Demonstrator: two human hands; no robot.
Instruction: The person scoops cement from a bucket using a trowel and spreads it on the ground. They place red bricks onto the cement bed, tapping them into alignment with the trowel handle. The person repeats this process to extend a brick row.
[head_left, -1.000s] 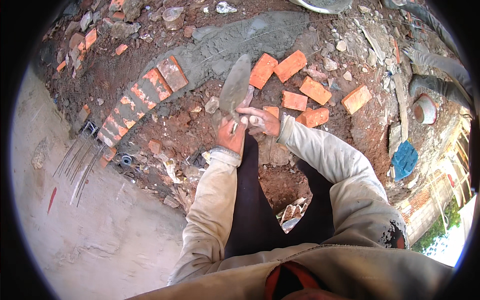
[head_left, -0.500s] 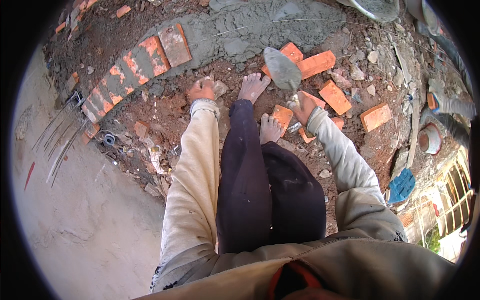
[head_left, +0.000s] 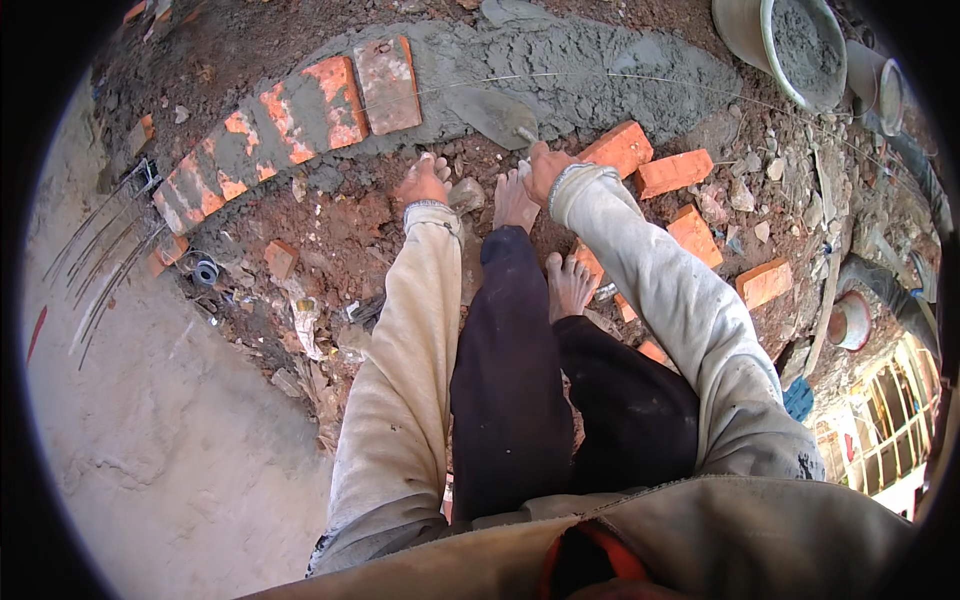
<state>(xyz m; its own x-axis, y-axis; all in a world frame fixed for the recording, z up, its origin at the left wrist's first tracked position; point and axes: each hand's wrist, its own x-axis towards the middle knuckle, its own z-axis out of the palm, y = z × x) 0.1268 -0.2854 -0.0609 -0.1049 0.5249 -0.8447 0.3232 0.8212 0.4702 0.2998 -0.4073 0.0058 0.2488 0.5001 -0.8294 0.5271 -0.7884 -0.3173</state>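
My right hand grips the handle of a trowel, whose blade lies in a band of wet grey mortar. Left of it, my left hand has curled fingers beside a pale stone; what they hold, if anything, is hidden. Above that hand, a curved row of mortar-streaked bricks ends in a flatter brick. A thin line runs across the mortar. My bare feet stand on soil between my arms, with loose orange bricks to their right.
A mortar bucket and a smaller container are at the upper right. A co-worker's dark limb shows at the right edge, near a red-and-white bowl. Rebar rods stick out left, over a pale concrete surface.
My hands have moved apart. The trowel, raised earlier, has swung down and left into the mortar. The view has shifted, bringing more of the bucket into sight.
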